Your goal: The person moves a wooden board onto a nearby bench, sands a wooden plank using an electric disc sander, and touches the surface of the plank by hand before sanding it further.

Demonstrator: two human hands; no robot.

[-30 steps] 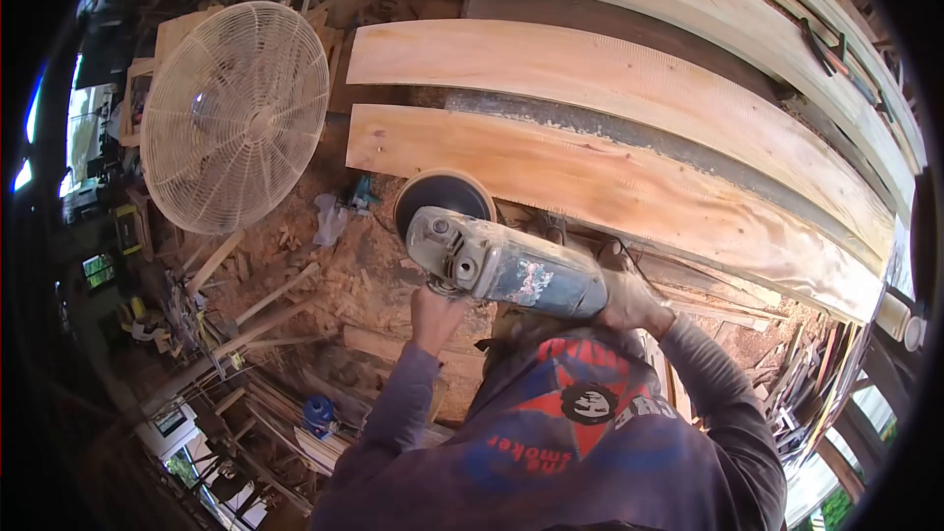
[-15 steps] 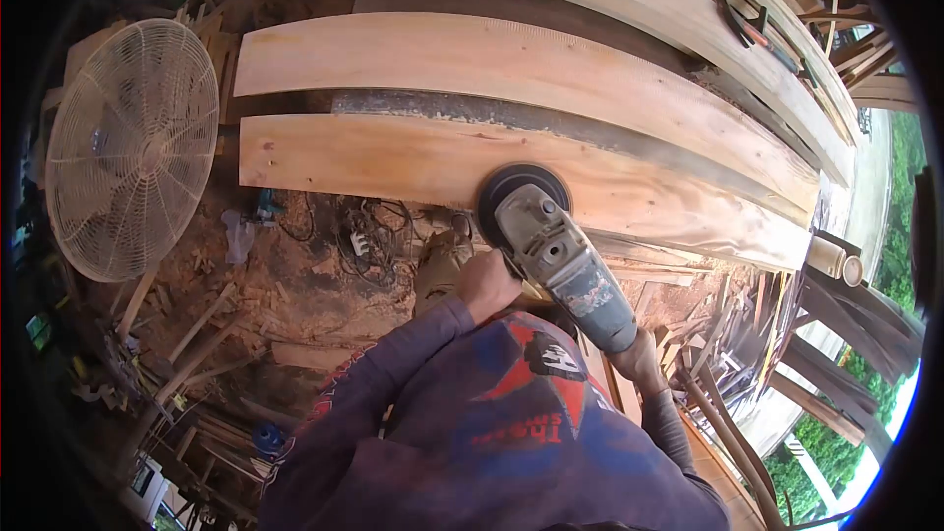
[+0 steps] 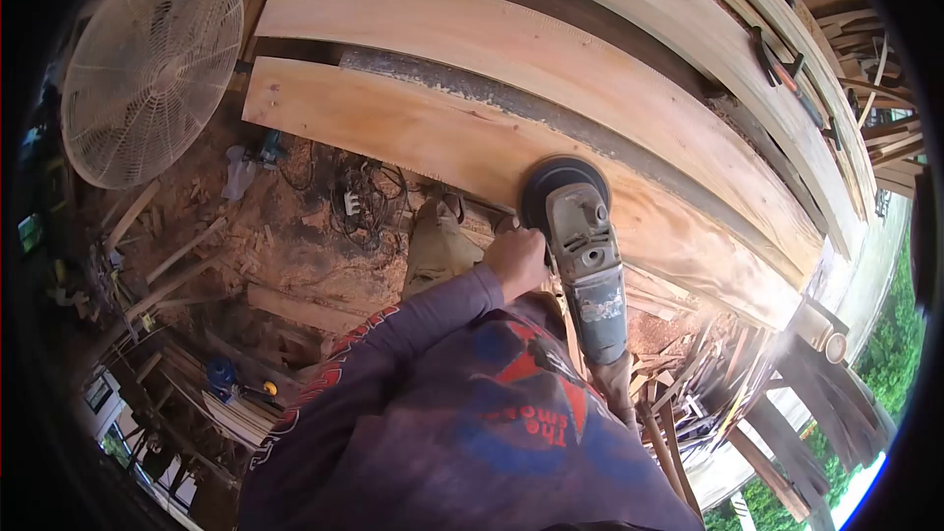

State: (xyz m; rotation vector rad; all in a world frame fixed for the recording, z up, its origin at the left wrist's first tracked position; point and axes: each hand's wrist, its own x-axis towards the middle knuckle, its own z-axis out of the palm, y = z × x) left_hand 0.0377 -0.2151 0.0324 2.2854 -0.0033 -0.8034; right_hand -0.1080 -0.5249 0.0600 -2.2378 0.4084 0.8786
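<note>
A grey disc sander (image 3: pixel 593 270) with a round black pad (image 3: pixel 562 185) lies across the near edge of a pale wooden plank (image 3: pixel 393 133). Its pad overlaps the plank's surface. My left hand (image 3: pixel 518 261) is closed at the side of the sander's head, around what looks like its side handle, which is mostly hidden. At the tail end of the body, my right hand (image 3: pixel 614 379) wraps the sander from below, its fingers partly hidden. The plank shows warm, streaked grain to the right of the pad.
Further planks (image 3: pixel 511 29) lie parallel behind. Pincers (image 3: pixel 777 74) rest on the far boards. A large fan (image 3: pixel 157 69) stands at left. Tangled cables (image 3: pixel 369 202) and a power strip lie on the sawdust-covered floor near my foot (image 3: pixel 438 236). Offcuts (image 3: pixel 703 383) are heaped at right.
The sander has moved right along the plank, and its body has swung to point more straight toward me. Both hands have gone along with it. My view has tilted and shifted.
</note>
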